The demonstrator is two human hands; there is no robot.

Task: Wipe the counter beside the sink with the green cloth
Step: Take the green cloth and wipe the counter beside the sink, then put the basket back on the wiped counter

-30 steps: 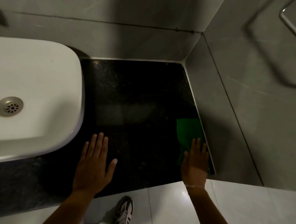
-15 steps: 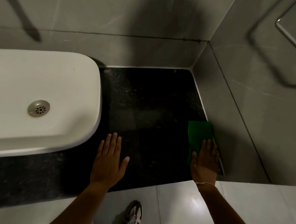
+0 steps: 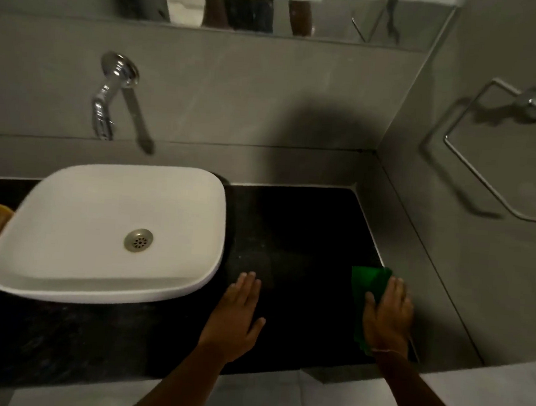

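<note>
While the right hand (image 3: pixel 387 315) is pressing flat, fingers spread, on the green cloth (image 3: pixel 367 289) at the counter's (image 3: pixel 305 237) right edge against the side wall (image 3: pixel 445 278), the left hand (image 3: pixel 236 318) is lying open on bare stone just beside the white sink (image 3: pixel 98 254).

A bathroom vanity: a white vessel basin (image 3: pixel 109 229) with a metal drain (image 3: pixel 138 240) sits on a black stone tabletop (image 3: pixel 296 236), beneath a wall-mounted chrome spout (image 3: pixel 103 109). Grey wall tiles (image 3: pixel 267 101), a mirror strip (image 3: pixel 274 10) and a chrome towel ring (image 3: pixel 486 148) surround the right rear corner.
</note>
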